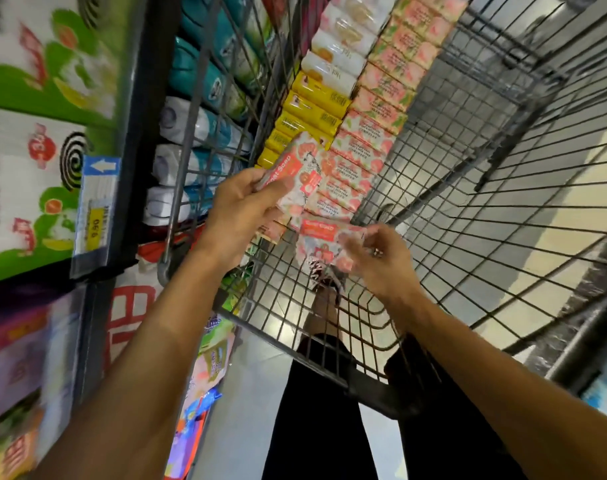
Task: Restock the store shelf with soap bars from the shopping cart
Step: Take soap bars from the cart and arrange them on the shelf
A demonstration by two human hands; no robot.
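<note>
Pick-up step: your left hand (241, 206) grips one soap bar (295, 174), your right hand (381, 261) pinches a second bar (324, 242) in the cart (468, 188); next, carry both toward the shelf (129, 133) at nine o'clock.

The shopping cart (433, 188) holds about five yellow soap bars (309, 109) at twelve o'clock, and two hands each grip one pink soap bar (295, 174).

Blurred shelf boxes (28, 188), their print unreadable.
</note>
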